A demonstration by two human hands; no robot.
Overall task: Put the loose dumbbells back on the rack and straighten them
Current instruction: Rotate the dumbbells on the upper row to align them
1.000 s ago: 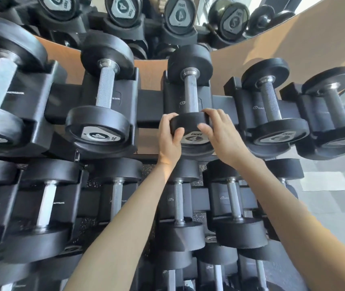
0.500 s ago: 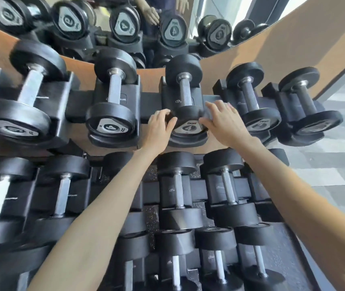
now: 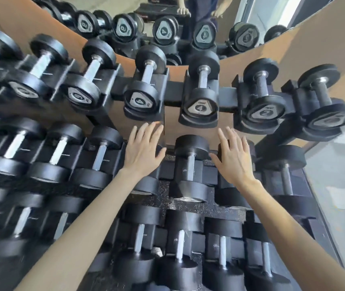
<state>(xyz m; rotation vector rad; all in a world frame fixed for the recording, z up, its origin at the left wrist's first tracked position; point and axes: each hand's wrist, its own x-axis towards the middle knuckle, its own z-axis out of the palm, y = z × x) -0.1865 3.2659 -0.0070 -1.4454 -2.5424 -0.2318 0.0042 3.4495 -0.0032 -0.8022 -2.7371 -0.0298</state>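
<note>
Two bare forearms, no sleeves visible. Left hand point(image 3: 144, 149) and right hand point(image 3: 233, 156) bare: no gloves, rings, watch or wristbands. Fingers slender, nails short and unpainted. Far mirror reflects dark trousers, details too small.

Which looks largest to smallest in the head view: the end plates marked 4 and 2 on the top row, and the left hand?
1. Left hand, though it is nearer the camera.
2 and 3. End plate marked 2 and end plate marked 4 look alike; unranked.
</note>
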